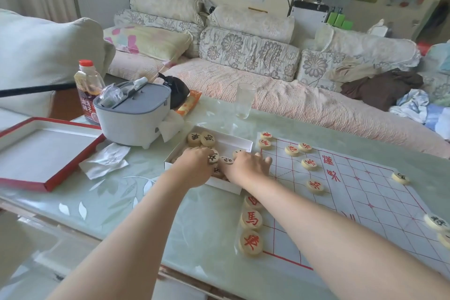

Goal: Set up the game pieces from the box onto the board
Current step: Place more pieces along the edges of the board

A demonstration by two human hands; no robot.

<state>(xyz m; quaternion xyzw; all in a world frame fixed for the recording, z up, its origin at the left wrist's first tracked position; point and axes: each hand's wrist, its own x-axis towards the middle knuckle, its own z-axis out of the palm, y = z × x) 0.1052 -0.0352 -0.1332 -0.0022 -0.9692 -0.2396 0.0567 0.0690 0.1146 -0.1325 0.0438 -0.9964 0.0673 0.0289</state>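
Observation:
A white paper board (365, 192) with red grid lines lies on the table at the right. Round wooden pieces with red characters (250, 242) line its near left edge, and others (309, 163) stand further in; black-marked pieces (400, 177) sit at its right side. A shallow white box (233, 142) left of the board holds several pieces (201, 139). Both hands are inside the box. My left hand (194, 165) pinches a black-marked piece (213, 155) at its fingertips. My right hand (248, 165) lies palm down over pieces; what it holds is hidden.
The red-edged box lid (36, 153) lies at the far left. A grey-white appliance (134, 114), a sauce bottle (88, 87), crumpled tissue (104, 161) and a glass tumbler (244, 100) stand behind the box. A sofa with cushions runs along the table's far side.

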